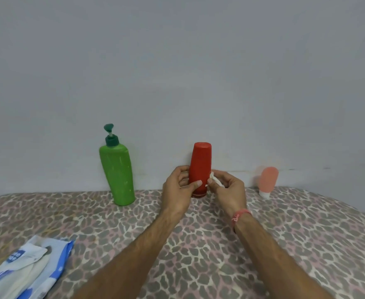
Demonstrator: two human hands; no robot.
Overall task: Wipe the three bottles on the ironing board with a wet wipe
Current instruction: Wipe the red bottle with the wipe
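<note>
The right hand pinches a small bunched wet wipe between thumb and fingertips and holds it against the right flank of the red bottle. The left hand curls round the bottle's lower left side, thumb laid across its front, steadying it upright on the ironing board near the wall.

Judging by this, the red bottle, the middle one of the three, is being wiped now. To its left stands the green pump bottle, with pale streaks on its face; they may be dampness from the wipe or scuffs, the view is too soft to settle it. Well to the right the small pink bottle stands on its white cap, untouched by either hand, so it probably remains to do. The wipe packet lies open at the board's near left corner.
</note>
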